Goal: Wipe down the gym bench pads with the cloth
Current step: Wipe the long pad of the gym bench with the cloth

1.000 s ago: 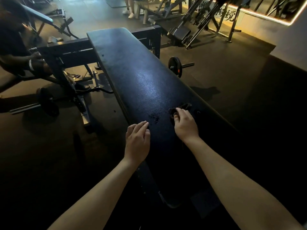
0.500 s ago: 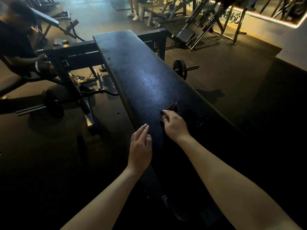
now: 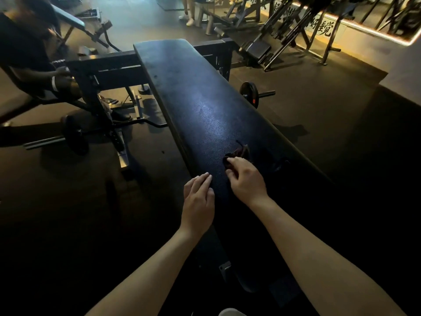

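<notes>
A long black padded gym bench point(image 3: 200, 103) runs from the near centre away to the upper left. A small dark crumpled cloth point(image 3: 238, 153) lies on the pad's near half. My right hand point(image 3: 246, 181) sits on the cloth with curled fingers gripping it against the pad; most of the cloth is hidden under the hand. My left hand point(image 3: 198, 199) rests flat on the pad's left edge, fingers straight, holding nothing.
A person sits at the far left beside the bench frame point(image 3: 107, 71). A barbell with a plate point(image 3: 75, 137) lies on the floor to the left, another plate point(image 3: 249, 93) to the right. Machines point(image 3: 273, 42) stand at the back right.
My right hand has slid the cloth leftwards across the pad, towards my left hand. The view has shifted slightly; the left hand stays on the pad's edge.
</notes>
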The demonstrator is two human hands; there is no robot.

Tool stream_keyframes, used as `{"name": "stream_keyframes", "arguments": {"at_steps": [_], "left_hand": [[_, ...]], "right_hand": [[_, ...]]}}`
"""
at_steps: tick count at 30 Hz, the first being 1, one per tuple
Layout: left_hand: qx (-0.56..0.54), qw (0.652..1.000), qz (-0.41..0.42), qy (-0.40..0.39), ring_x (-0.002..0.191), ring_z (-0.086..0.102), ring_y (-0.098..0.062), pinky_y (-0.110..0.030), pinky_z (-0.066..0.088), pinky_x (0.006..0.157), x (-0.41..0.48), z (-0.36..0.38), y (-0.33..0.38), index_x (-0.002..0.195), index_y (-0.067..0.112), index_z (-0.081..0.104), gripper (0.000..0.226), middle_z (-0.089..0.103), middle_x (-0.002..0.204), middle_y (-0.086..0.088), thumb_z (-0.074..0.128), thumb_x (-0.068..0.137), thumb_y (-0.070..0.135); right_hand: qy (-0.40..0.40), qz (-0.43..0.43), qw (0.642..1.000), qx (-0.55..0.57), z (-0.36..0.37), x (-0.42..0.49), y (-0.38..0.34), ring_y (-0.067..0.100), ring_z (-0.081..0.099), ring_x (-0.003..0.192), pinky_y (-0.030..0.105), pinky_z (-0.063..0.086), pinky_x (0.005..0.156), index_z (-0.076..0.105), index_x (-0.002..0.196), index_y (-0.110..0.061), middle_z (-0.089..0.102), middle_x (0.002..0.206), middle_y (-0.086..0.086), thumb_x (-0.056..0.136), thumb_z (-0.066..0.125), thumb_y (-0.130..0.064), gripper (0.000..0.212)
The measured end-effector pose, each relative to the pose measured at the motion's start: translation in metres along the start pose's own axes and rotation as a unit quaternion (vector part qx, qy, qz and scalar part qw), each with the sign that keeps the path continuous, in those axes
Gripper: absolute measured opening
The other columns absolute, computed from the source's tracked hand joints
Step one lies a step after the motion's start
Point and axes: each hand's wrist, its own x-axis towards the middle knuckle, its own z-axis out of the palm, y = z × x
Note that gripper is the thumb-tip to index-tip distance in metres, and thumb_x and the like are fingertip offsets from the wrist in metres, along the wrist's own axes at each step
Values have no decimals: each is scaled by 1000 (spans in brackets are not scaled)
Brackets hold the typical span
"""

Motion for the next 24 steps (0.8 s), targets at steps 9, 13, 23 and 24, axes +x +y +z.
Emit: {"name": "stream_keyframes", "arguments": {"at_steps": [9, 13, 23, 24], "left_hand": [[65, 997, 34, -13, 129, 40, -15, -31, 25, 115, -5, 12, 30, 133, 17, 64, 53, 58, 141, 6, 33, 97, 40], [83, 997, 8, -1, 131, 40, -16, -35, 27, 115, -9, 17, 30, 134, 22, 64, 55, 57, 143, 10, 31, 96, 43], [126, 989, 41, -66, 129, 41, -16, -37, 31, 111, -16, 61, 104, 137, 18, 61, 49, 57, 142, 8, 37, 99, 38], [132, 987, 45, -75, 130, 40, -15, -36, 29, 112, -18, 67, 109, 138, 18, 60, 46, 56, 143, 9, 39, 101, 36]], "right_hand": [[8, -26, 999, -19, -31, -27, 24, 25, 62, 113, 31, 45, 101, 70, 120, -14, 68, 121, 4, 91, 56, -7, 32], [24, 27, 999, -8, -39, -33, 33, 26, 61, 116, 28, 39, 105, 69, 121, -10, 67, 121, 8, 90, 62, -10, 31], [9, -18, 999, -33, -80, -44, 88, 27, 62, 113, 22, 38, 101, 71, 119, -8, 68, 120, 9, 89, 60, 0, 33], [21, 12, 999, -45, -92, -41, 106, 29, 61, 115, 27, 39, 103, 70, 121, -8, 67, 122, 10, 91, 58, 1, 34]]}}
